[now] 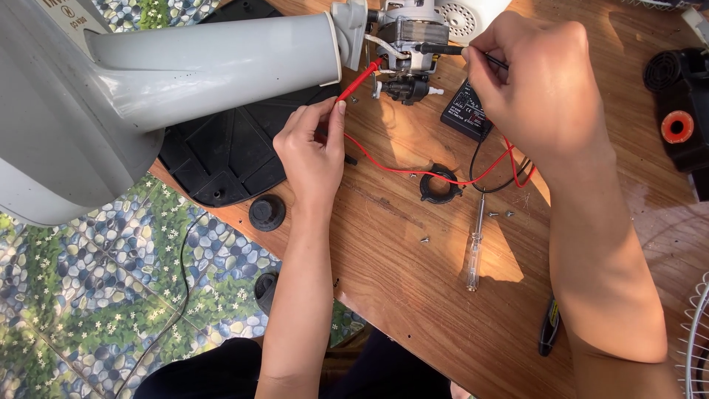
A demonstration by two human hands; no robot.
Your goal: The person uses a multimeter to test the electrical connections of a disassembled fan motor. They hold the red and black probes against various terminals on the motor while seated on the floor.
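My left hand (314,151) pinches a red test probe (360,80) whose tip touches the exposed fan motor (410,44) at the top of a grey fan stand (185,70) lying on the wooden table (413,295). My right hand (539,81) holds a black test probe (450,50) against the same motor from the right. Red and black leads (443,177) run across the table to a small black multimeter (467,111) partly hidden under my right hand.
A clear-handled screwdriver (474,247), a black plastic ring (440,183), a round black cap (266,213), loose screws (425,239) and a black-handled tool (549,325) lie on the table. The black fan base (221,155) sits left; a black part with an orange ring (678,122) right; a wire grille (696,347) at bottom right.
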